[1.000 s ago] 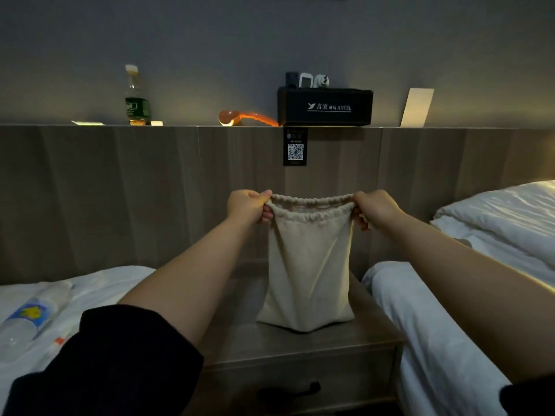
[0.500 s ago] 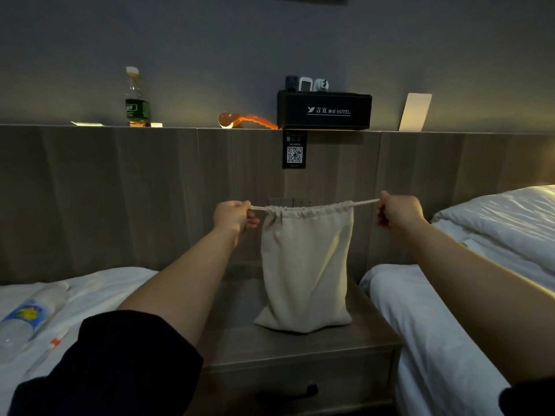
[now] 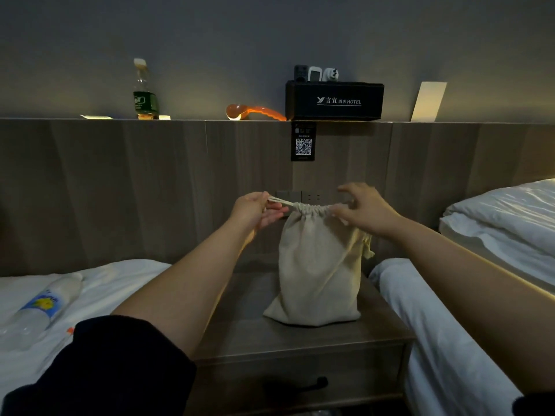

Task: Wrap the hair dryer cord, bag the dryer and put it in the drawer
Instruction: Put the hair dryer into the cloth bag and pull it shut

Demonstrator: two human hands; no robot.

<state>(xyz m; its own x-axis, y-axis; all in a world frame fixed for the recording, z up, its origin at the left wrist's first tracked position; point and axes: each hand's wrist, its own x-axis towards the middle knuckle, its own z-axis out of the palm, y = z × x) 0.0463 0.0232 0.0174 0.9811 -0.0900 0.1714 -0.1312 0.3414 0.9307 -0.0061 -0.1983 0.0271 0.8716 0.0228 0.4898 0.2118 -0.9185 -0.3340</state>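
Pinching the drawstring [image 3: 277, 201] with our left hand [image 3: 255, 210], we hold it tight just left of the bag's bunched top. Our right hand [image 3: 365, 210] hovers just right of that top, fingers spread wide, holding nothing. Below both hands, one cloth bag [image 3: 318, 265] stands upright on the nightstand [image 3: 300, 340], its mouth pulled shut. Under it we see one closed drawer [image 3: 300, 382]. We count two hands and one drawstring.

On the ledge [image 3: 90, 120]: a bottle [image 3: 144, 91] at 11 o'clock, an orange scoop [image 3: 255, 112] and a black hotel box [image 3: 334, 100] at 12, a card [image 3: 428, 101] at 1. A QR tag [image 3: 303, 141] hangs below. Another bottle [image 3: 42, 310] lies on the bed [image 3: 120, 280] at 8.
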